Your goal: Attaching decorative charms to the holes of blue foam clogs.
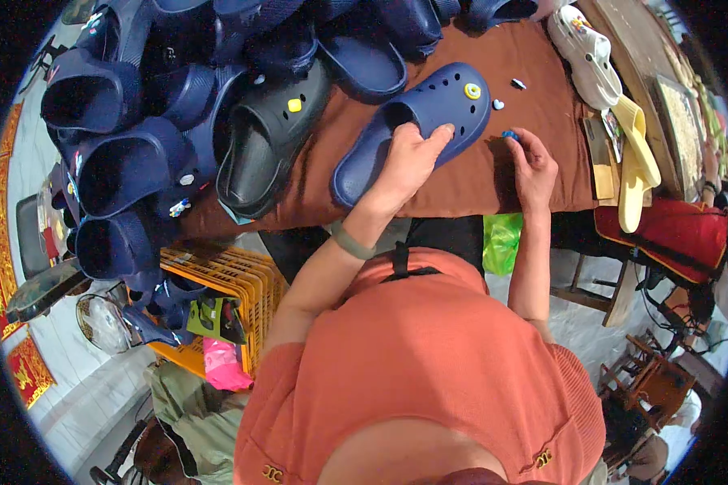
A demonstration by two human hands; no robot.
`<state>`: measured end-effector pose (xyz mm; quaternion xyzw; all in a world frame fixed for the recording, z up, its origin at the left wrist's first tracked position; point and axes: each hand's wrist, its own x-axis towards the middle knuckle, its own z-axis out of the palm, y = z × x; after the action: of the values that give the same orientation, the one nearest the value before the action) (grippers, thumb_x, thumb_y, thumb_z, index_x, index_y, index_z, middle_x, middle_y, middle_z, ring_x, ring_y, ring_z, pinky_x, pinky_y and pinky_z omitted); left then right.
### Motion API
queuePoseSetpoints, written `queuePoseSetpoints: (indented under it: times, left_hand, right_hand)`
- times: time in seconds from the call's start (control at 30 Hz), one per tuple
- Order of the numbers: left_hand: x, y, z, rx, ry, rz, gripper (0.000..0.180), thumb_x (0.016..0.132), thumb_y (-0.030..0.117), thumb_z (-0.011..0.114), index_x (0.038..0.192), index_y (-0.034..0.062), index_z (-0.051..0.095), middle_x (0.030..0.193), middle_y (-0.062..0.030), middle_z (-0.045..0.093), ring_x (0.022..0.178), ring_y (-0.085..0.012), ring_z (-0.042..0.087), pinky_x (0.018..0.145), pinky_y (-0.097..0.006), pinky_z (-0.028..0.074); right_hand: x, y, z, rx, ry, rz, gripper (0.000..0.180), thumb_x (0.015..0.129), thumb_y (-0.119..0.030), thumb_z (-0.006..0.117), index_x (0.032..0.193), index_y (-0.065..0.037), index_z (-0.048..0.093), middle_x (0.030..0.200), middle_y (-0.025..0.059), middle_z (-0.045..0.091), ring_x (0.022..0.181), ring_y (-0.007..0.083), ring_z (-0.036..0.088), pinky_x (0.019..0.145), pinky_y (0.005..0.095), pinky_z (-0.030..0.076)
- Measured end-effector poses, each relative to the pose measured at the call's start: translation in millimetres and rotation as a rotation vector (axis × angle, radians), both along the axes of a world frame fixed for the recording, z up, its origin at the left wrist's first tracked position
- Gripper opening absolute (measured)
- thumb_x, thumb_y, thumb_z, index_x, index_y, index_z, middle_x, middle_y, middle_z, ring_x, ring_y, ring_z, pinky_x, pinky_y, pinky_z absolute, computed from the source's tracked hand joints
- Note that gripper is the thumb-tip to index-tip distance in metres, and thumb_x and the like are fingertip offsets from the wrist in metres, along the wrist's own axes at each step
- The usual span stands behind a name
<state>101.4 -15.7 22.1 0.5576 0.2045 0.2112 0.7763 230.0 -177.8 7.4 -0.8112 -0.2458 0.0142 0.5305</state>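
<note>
A navy blue clog (361,158) with holes in its upper lies on the brown cloth, its toe pointing away to the right. A round yellow charm (472,91) sits in the toe part. My left hand (412,158) grips the clog, fingers inside the opening and thumb on top of the upper. To its right my right hand (534,166) pinches a small blue charm (509,134) between thumb and fingertips, just above the cloth. A light blue heart-shaped charm (498,104) and a small dark-and-white charm (518,83) lie loose beyond it.
A black clog (255,153) with a yellow charm lies at left. Many navy clogs (129,166) are heaped at the far left. A white clog (586,56) and a yellow slide (637,158) rest at right. An orange crate (243,283) stands below the table's left edge.
</note>
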Motion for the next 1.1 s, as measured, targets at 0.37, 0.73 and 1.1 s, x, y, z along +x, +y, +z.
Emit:
queuePoseSetpoints:
  times: [0.37, 0.73, 1.1]
  left_hand:
    - [-1.7, 1.8, 0.3, 0.005, 0.077, -0.020, 0.021, 0.087, 0.013, 0.059, 0.102, -0.0015, 0.062, 0.092, -0.0013, 0.062, 0.080, -0.0091, 0.057, 0.071, -0.025, 0.048]
    - [5.4, 0.6, -23.2, 0.225, 0.030, 0.084, 0.039, 0.083, 0.029, 0.059, 0.065, -0.0053, 0.055, 0.053, -0.0096, 0.047, 0.051, -0.0132, 0.048, 0.048, -0.036, 0.039]
    - [1.2, 0.2, -9.7, 0.173, 0.103, 0.044, 0.033, 0.084, 0.025, 0.060, 0.070, -0.0045, 0.057, 0.059, -0.0050, 0.053, 0.055, -0.0129, 0.050, 0.051, -0.034, 0.041]
  right_hand:
    - [14.5, 79.6, 54.9, -0.222, -0.441, 0.385, 0.017, 0.080, -0.020, 0.066, 0.093, -0.010, 0.069, 0.088, 0.0078, 0.065, 0.085, 0.0244, 0.058, 0.089, 0.0354, 0.035]
    - [50.1, 125.2, 55.9, -0.504, -0.150, 0.698, 0.020, 0.086, -0.021, 0.062, 0.092, -0.002, 0.065, 0.079, 0.0051, 0.063, 0.076, 0.0131, 0.056, 0.072, 0.0285, 0.044]
    - [37.7, 120.9, 43.3, -0.514, -0.724, 0.609, 0.017, 0.081, -0.028, 0.062, 0.091, -0.015, 0.066, 0.091, 0.0034, 0.064, 0.092, 0.0242, 0.056, 0.083, 0.0479, 0.037]
